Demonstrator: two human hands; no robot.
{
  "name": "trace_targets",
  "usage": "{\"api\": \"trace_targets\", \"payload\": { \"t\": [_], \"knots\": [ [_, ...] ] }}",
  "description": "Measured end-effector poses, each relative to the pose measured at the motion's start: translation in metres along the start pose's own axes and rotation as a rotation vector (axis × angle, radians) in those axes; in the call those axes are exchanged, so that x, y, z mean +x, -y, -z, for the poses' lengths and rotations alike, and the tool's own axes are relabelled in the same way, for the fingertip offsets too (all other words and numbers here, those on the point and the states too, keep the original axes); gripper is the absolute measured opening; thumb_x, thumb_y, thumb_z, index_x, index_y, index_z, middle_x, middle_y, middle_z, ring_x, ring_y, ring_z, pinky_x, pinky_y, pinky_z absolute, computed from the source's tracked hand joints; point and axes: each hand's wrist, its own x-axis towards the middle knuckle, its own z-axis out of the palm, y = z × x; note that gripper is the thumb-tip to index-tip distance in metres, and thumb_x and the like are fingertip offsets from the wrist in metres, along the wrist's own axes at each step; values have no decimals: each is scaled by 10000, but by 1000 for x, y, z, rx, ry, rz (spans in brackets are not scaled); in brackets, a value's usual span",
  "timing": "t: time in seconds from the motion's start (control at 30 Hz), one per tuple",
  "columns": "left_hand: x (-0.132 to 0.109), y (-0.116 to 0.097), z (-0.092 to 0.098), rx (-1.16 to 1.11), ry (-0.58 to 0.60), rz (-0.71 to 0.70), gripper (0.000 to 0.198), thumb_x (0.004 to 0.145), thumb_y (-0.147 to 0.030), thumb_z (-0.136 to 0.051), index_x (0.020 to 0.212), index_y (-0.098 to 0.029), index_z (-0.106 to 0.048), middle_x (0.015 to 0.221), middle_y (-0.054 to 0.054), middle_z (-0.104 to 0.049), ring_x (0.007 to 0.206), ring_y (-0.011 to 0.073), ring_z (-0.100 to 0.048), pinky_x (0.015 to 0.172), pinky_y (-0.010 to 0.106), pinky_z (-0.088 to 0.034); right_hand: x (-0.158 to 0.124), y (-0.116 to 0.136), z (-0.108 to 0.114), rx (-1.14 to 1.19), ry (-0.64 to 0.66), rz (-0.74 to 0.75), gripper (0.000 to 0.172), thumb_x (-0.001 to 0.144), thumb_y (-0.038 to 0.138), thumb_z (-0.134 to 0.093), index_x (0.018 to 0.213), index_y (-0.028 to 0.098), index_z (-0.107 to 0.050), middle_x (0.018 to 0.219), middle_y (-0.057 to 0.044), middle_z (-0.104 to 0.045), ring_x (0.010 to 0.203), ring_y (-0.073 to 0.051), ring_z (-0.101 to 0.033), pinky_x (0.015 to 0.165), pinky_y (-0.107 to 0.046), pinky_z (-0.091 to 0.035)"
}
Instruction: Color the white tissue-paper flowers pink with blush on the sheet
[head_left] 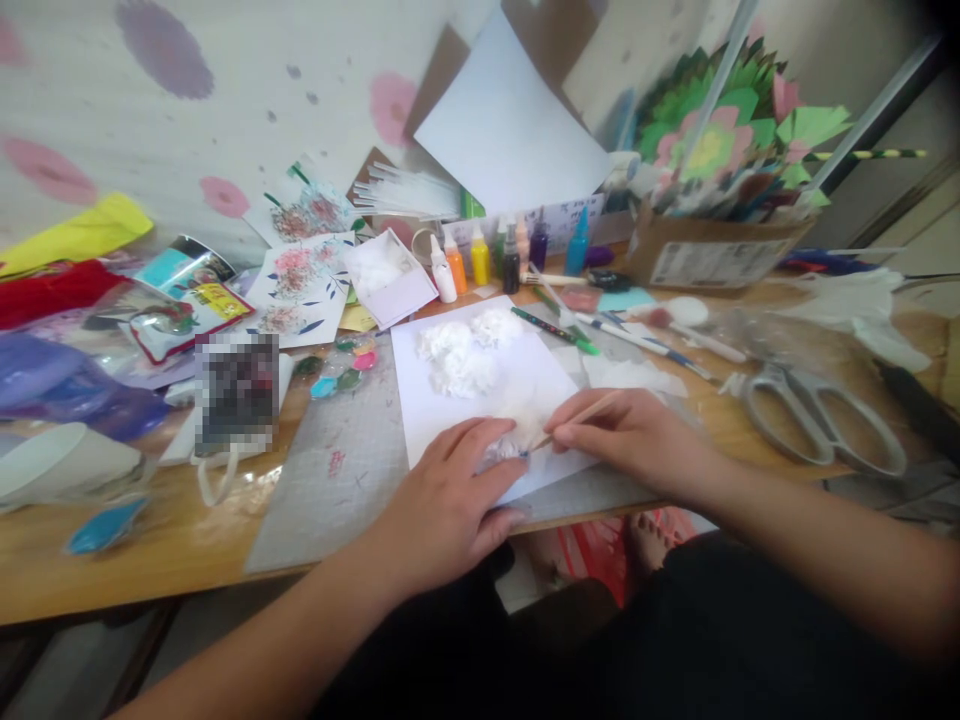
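Note:
A white sheet of paper point(420, 420) lies on the grey cutting mat point(337, 480), bearing fluffy white clumps point(457, 355) in its upper part. My left hand point(461, 490) rests at the sheet's lower edge with fingers apart, around and against a small whitish tuft point(501, 446) with bluish marks. My right hand point(630, 435) pinches a thin wooden stick point(596, 408). The stick's tip points down at the tuft, close to the left fingertips; whether it touches is blurred. A pale, cream-white patch point(529, 415) shows between the hands.
Several paint bottles point(480, 258) stand behind the sheet. Large scissors point(817, 420) and brushes point(652, 345) lie to the right, near a cardboard box point(720, 245) of craft items. On the left are a white cup point(67, 465), packets point(187, 315) and decorated cards point(304, 285).

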Motion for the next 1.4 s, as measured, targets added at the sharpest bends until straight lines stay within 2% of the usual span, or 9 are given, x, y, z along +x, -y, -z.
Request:
{"api": "trace_targets", "payload": {
  "t": [0.23, 0.5, 0.67, 0.87, 1.0, 1.1, 1.27, 1.33, 1.4],
  "knots": [
    [-1, -1, 0, 17, 9, -5, 338, 863, -320, -560, 1186, -225, -582, 1429, 124, -391, 1303, 304, -374, 1066, 493, -378, 5, -7, -9, -32, -59, 41, 117, 762, 275, -641, 669, 231, -699, 821, -11, -734, 765, -181, -676, 716, -309, -532],
    [0, -1, 0, 5, -10, -8, 380, 849, -303, -576, 1222, -229, -562, 1439, 121, -378, 1305, 300, -365, 1065, 489, -375, 2, 0, -2, 13, -82, 36, 158, 756, 307, -660, 632, 214, -690, 826, -32, -726, 771, -178, -666, 728, -310, -523],
    [-1, -2, 1, -2, -12, 0, 384, 832, -294, -597, 1209, -230, -570, 1428, 122, -386, 1310, 308, -357, 1067, 499, -366, -5, 1, -5, -15, -15, 35, 130, 768, 306, -651, 693, 216, -707, 818, -29, -720, 754, -174, -662, 717, -310, -518],
    [-2, -1, 1, -2, -11, 7, 345, 847, -311, -579, 1182, -231, -589, 1431, 111, -393, 1304, 305, -358, 1068, 500, -361, -3, -8, -7, -49, -113, 43, 143, 764, 318, -637, 674, 216, -681, 814, -29, -721, 767, -183, -663, 748, -321, -517],
    [-1, 0, 2, -13, -20, 5, 345, 851, -324, -575, 1183, -228, -590, 1436, 112, -389, 1303, 301, -362, 1067, 489, -365, -1, -11, -7, -65, -114, 58, 159, 763, 333, -633, 674, 212, -685, 808, -31, -722, 765, -186, -664, 745, -319, -514],
    [3, 1, 4, -14, -43, -6, 365, 853, -350, -573, 1197, -226, -582, 1429, 116, -397, 1294, 300, -370, 1061, 491, -370, 0, -10, 2, -71, -175, 77, 172, 772, 341, -632, 670, 213, -686, 814, -35, -721, 756, -183, -657, 720, -315, -508],
    [10, 6, 3, 67, -61, -38, 380, 843, -368, -591, 1202, -243, -586, 1432, 102, -416, 1304, 329, -349, 1059, 529, -354, 1, -13, 42, -179, -473, 133, 232, 811, 355, -601, 651, 204, -673, 812, -56, -697, 761, -191, -634, 681, -320, -488],
    [10, 9, 1, 75, -82, -43, 371, 854, -366, -577, 1207, -251, -580, 1423, 93, -430, 1300, 322, -355, 1055, 524, -361, -1, -17, 56, -266, -478, 129, 215, 810, 348, -606, 674, 200, -681, 836, -63, -697, 787, -198, -633, 709, -332, -486],
    [10, 12, -2, 63, -98, -38, 363, 868, -359, -559, 1218, -262, -569, 1416, 85, -435, 1292, 309, -366, 1047, 513, -372, -4, -20, 62, -302, -399, 148, 210, 810, 356, -609, 686, 201, -675, 840, -61, -694, 794, -199, -636, 741, -345, -489]
  ]
}}
